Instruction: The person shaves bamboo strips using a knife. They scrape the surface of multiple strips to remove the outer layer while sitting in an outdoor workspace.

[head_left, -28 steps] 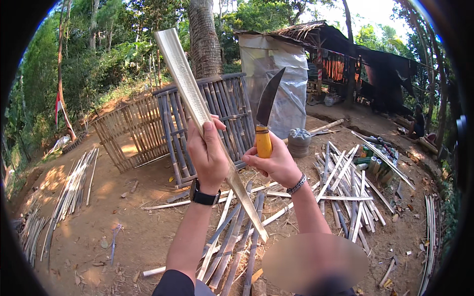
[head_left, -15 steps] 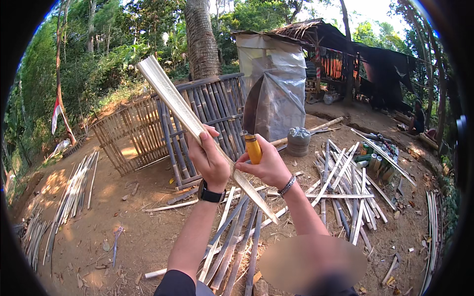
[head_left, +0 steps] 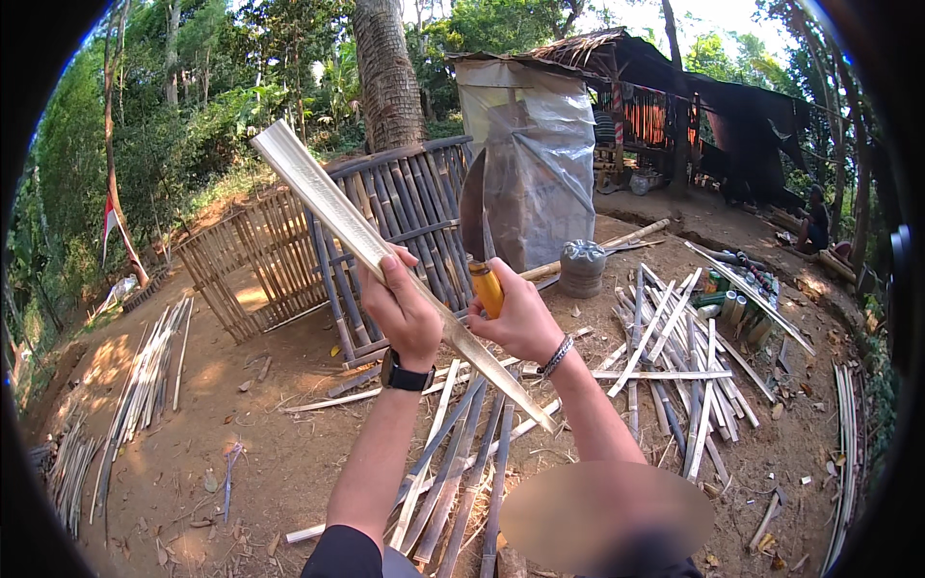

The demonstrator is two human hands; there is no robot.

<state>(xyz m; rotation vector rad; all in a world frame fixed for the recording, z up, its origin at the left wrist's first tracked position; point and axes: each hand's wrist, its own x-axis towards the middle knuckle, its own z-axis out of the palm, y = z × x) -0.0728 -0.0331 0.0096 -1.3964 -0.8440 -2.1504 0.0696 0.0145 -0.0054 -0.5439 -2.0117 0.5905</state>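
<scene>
A long pale split-bamboo strip [head_left: 323, 204] slants across the middle, its wide end at the upper left and its narrow tip at the lower right. My left hand [head_left: 403, 316] is closed round it near the middle, thumb on the upper face. In my right hand [head_left: 525, 316] is a machete [head_left: 474, 214], gripped by its yellow handle. The dark curved blade points up, on the far side of the strip. My right fingers sit close beside the strip; whether they touch it I cannot tell.
Dark and pale bamboo slats [head_left: 453, 482] lie on the ground before me, with a larger pile [head_left: 689, 366] to the right. Thin strips [head_left: 145, 371] lie at left. Beyond stand bamboo panels [head_left: 400, 231], a plastic-covered booth [head_left: 544, 173] and a grey container [head_left: 583, 270]. A person [head_left: 817, 222] sits far right.
The strip's upper end has shifted slightly left and its tip slightly right and up. The machete and my right hand have moved a little up; both grips stay the same.
</scene>
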